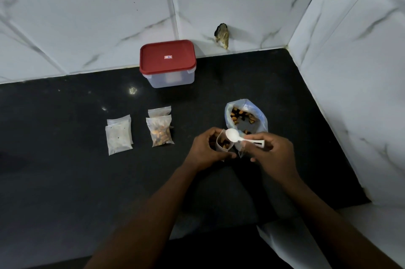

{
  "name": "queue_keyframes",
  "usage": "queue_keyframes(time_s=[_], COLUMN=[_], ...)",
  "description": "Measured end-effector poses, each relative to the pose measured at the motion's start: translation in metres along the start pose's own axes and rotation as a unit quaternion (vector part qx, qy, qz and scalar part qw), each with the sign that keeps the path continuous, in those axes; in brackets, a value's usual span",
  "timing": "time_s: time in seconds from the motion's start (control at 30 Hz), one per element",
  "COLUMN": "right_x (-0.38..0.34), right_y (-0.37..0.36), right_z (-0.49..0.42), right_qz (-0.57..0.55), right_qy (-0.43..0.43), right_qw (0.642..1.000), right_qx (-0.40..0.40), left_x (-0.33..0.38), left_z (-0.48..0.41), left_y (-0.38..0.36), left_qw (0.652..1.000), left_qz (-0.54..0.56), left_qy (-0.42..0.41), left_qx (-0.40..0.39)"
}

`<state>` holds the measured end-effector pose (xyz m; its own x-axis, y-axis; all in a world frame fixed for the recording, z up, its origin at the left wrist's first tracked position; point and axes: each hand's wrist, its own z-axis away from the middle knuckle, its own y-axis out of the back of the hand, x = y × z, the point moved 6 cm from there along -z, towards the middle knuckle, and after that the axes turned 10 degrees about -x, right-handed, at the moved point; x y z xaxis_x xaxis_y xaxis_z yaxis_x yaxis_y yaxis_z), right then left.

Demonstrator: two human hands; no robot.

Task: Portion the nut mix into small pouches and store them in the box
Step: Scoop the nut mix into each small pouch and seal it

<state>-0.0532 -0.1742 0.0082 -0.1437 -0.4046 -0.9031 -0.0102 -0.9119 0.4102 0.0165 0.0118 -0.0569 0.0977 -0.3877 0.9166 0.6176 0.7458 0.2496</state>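
My left hand (207,148) holds a small clear pouch (223,144) upright and open, with some nut mix inside it. My right hand (269,148) pinches the handle of a white plastic spoon (234,135), whose bowl sits at the pouch's mouth. Just behind them stands the large open bag of nut mix (246,118). Two filled pouches (161,131) lie overlapped to the left, and empty pouches (119,135) lie further left. The clear box with its red lid (167,58) on stands shut at the back.
The black countertop (65,170) meets white marble-look tiled walls (361,71) at the back and right. A dark stub (223,35) sticks out of the back wall near the corner. The counter's front edge runs below my forearms.
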Motion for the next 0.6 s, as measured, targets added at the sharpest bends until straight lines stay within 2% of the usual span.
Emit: queue_keyframes(time_s=[0.13,0.2,0.3,0.4,0.5,0.6], right_x=[0.024,0.032,0.045,0.049,0.041,0.028], right_y=[0.015,0.024,0.03,0.027,0.024,0.021], right_z=[-0.005,-0.01,-0.022,-0.035,-0.044,-0.04], right_qz=[-0.2,-0.23,-0.213,-0.149,0.047,0.194], right_qy=[-0.128,-0.16,-0.215,-0.226,-0.17,-0.116], right_qw=[0.97,0.957,0.95,0.962,0.984,0.974], right_qx=[0.052,0.07,0.074,0.043,0.003,0.015], left_x=[-0.002,-0.002,-0.006,-0.008,-0.009,-0.011], left_z=[0.0,0.0,0.0,0.0,-0.002,-0.005], left_y=[-0.002,-0.002,-0.003,0.0,0.006,0.008], left_qw=[1.0,0.999,0.998,0.995,0.994,0.996], left_qz=[0.015,0.02,0.028,0.062,0.09,0.08], left_qy=[0.008,0.007,-0.003,-0.013,0.011,0.014], left_qx=[-0.015,-0.027,-0.063,-0.075,-0.059,-0.038])
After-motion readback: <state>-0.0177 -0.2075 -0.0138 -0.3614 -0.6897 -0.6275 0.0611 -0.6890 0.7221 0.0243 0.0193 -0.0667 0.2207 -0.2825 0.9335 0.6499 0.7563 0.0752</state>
